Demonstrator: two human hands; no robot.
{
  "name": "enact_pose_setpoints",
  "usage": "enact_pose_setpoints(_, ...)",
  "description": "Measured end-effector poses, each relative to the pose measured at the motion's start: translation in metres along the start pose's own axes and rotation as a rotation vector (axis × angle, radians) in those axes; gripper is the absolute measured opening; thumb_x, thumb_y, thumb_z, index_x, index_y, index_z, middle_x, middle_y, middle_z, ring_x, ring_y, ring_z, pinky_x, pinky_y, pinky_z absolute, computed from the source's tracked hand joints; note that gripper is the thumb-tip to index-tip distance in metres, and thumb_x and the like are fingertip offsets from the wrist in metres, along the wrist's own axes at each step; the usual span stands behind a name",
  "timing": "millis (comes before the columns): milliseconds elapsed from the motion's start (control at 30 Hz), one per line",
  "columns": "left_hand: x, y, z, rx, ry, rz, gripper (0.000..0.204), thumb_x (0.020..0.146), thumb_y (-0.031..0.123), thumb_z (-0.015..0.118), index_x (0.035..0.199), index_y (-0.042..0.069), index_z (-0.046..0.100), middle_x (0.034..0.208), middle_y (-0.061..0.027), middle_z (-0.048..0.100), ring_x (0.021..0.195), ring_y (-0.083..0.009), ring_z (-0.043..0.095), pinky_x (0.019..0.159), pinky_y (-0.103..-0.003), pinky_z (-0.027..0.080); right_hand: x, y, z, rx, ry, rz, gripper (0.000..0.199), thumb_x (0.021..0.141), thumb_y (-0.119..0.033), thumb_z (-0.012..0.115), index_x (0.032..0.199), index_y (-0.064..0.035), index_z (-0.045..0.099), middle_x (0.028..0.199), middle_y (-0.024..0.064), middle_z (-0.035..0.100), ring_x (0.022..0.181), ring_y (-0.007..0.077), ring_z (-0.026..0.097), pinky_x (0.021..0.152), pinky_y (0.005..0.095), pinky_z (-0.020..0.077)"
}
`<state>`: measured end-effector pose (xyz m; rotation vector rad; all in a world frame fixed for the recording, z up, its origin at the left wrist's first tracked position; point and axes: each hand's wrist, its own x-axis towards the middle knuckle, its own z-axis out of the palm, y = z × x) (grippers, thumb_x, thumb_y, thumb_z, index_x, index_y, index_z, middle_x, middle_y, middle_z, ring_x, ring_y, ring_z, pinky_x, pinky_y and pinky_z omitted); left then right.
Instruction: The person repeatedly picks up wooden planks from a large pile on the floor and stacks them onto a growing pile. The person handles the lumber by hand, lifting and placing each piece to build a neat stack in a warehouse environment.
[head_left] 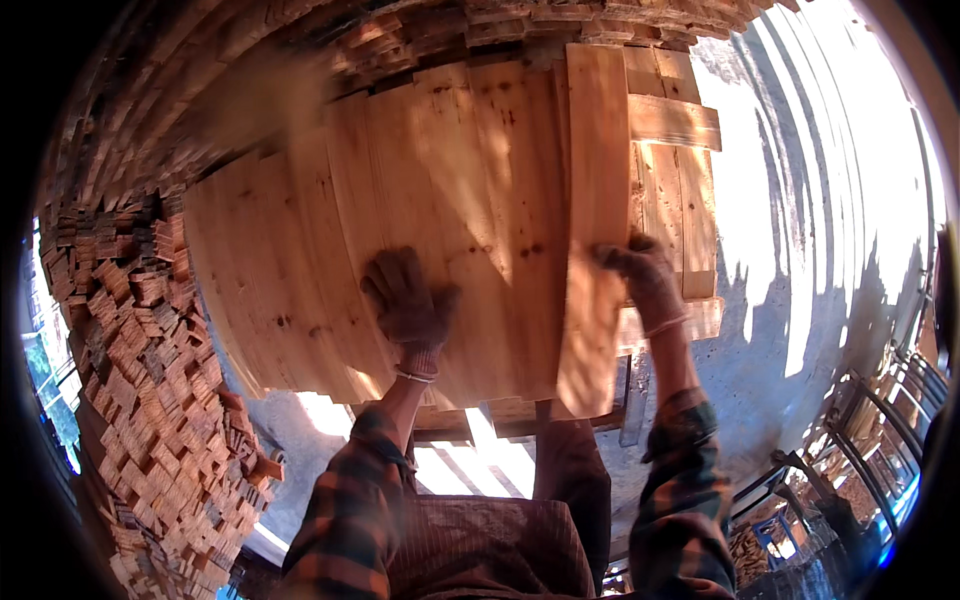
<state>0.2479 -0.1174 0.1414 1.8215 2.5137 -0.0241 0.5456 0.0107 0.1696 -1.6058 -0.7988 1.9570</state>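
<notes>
In the head view, a row of wide, pale wooden boards (400,190) lies side by side in front of me, knotted and striped with sunlight. My left hand (408,300), in a knit work glove, rests flat on these boards with its fingers apart. Toward the right, one loose plank (598,170) stands a little higher than its neighbours. My gloved right hand (645,275) is closed on this plank's right edge, thumb over the top; its fingertips are partly hidden. Past that edge, a wooden crosspiece (676,122) and more boards show at a lower level.
Many cut wood ends form a tall stack (165,430) on the left. More layered timber (450,30) borders the far side, with a blurred pale shape (265,100) before it. Sunlit concrete floor (740,370) lies right, near dark metal bars (880,415).
</notes>
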Motion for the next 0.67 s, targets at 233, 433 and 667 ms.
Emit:
enact_pose_setpoints(233,-0.002,-0.003,0.005,-0.042,-0.005,0.068,0.077,0.082,0.050,0.056,0.140,0.004,0.035,0.144,-0.0248,0.030,0.133,-0.0475,0.024,0.111,-0.058,0.015,-0.013,-0.008,-0.010,0.147,0.024,-0.118,0.064,0.072,-0.004,0.071,0.132,0.0030,0.050,0.106,0.0067,0.065,0.089,0.0124,0.062,0.081,0.0238,0.0502)
enact_pose_setpoints(433,-0.007,-0.007,0.014,0.033,0.064,0.111,0.077,0.089,0.060,0.039,0.140,0.002,0.036,0.143,-0.0261,0.033,0.133,-0.0479,0.026,0.111,-0.059,0.016,-0.002,-0.018,-0.078,0.061,0.085,-0.069,0.045,0.075,-0.012,0.070,0.118,0.0022,0.061,0.096,0.0032,0.066,0.081,0.0091,0.060,0.074,0.0244,0.0486)
enact_pose_setpoints(667,-0.006,-0.009,0.024,0.029,0.143,0.178,0.081,0.092,0.064,0.030,0.144,0.002,0.031,0.148,-0.0243,0.027,0.136,-0.0446,0.025,0.109,-0.059,0.017,0.030,0.027,-0.050,-0.281,0.221,-0.168,0.059,0.073,-0.029,0.079,0.124,-0.0063,0.061,0.087,0.0009,0.067,0.079,0.0065,0.058,0.079,0.0266,0.0485)
